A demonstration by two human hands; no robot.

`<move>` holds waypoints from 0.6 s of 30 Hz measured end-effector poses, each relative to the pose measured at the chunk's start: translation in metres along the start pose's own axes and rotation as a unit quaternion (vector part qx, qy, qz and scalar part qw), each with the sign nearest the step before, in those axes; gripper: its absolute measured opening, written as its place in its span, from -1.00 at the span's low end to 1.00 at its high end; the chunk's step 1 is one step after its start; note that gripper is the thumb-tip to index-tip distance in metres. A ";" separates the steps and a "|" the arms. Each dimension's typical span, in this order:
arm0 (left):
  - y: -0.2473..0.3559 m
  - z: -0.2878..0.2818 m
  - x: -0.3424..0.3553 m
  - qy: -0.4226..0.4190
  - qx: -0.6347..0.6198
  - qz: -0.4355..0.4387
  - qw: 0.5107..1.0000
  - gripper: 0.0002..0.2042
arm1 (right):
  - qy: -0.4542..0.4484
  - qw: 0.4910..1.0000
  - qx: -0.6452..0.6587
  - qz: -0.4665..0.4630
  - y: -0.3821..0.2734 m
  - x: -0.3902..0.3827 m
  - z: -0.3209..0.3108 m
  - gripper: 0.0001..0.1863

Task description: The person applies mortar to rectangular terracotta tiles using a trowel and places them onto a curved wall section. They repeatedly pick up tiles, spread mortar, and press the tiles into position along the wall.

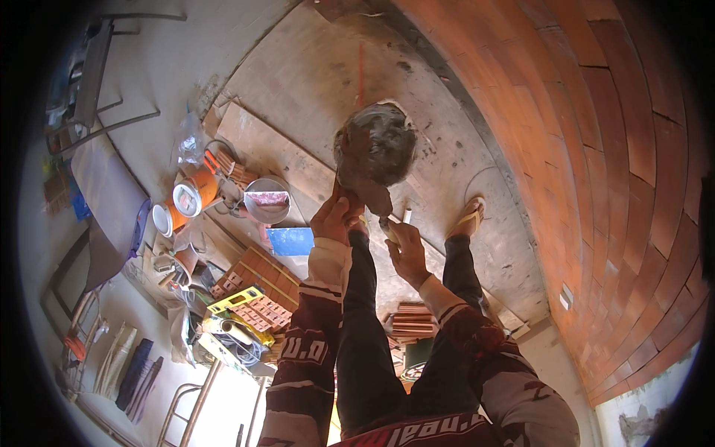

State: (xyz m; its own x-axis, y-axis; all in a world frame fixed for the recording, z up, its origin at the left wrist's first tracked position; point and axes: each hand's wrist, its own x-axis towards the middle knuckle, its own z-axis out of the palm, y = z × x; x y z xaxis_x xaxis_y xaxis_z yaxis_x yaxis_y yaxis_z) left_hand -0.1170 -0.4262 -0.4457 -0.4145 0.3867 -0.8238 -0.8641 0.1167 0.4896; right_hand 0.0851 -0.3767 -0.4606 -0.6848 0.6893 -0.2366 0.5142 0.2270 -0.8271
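Observation:
My left hand [335, 220] is closed on a narrow brown piece, apparently a brick tile [348, 182]. My right hand [406, 253] grips the handle of a trowel [378, 197], whose mortar-smeared blade is against or just beside that piece. Beyond both hands, a rounded mass of wet grey mortar [387, 141] lies over the dusty boards; its base is partly hidden by the piece and trowel, and their exact contact with it is unclear.
A brick-tiled wall [603, 186] curves along the right. At left are orange buckets [194, 195], a round container [267, 212], a blue panel [289, 241], stacked bricks [253, 279], a yellow level [234, 300] and metal frames [93, 82]. Tile strips [410, 322] lie stacked behind my legs.

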 end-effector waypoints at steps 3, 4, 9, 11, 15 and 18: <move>0.003 0.001 -0.003 0.023 -0.017 -0.017 0.999 -0.59 | 0.003 1.000 0.001 0.007 0.008 -0.006 -0.002 -0.46; 0.004 0.001 -0.003 0.023 -0.005 -0.018 1.000 -0.59 | -0.004 1.000 -0.007 0.005 0.015 -0.009 -0.008 -0.46; 0.003 -0.029 -0.001 0.017 0.015 -0.014 1.000 -0.59 | -0.070 0.995 -0.067 -0.033 0.037 -0.018 -0.048 -0.45; -0.002 -0.045 0.001 0.002 0.018 -0.021 1.000 -0.60 | -0.076 0.996 -0.037 -0.010 0.038 -0.022 -0.063 -0.47; -0.005 -0.065 0.000 -0.004 0.080 -0.006 0.997 -0.58 | -0.054 0.997 0.004 0.054 0.031 -0.011 -0.075 -0.49; 0.000 -0.078 -0.005 -0.003 0.129 -0.008 0.992 -0.58 | -0.030 0.998 0.001 0.059 0.020 0.018 -0.075 -0.48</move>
State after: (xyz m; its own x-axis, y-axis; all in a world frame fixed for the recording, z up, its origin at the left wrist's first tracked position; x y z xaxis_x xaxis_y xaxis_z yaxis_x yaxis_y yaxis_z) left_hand -0.1370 -0.4994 -0.4636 -0.3991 0.3885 -0.8306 -0.7681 0.3530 0.5342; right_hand 0.1218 -0.3081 -0.4426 -0.6483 0.6694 -0.3628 0.5925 0.1443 -0.7925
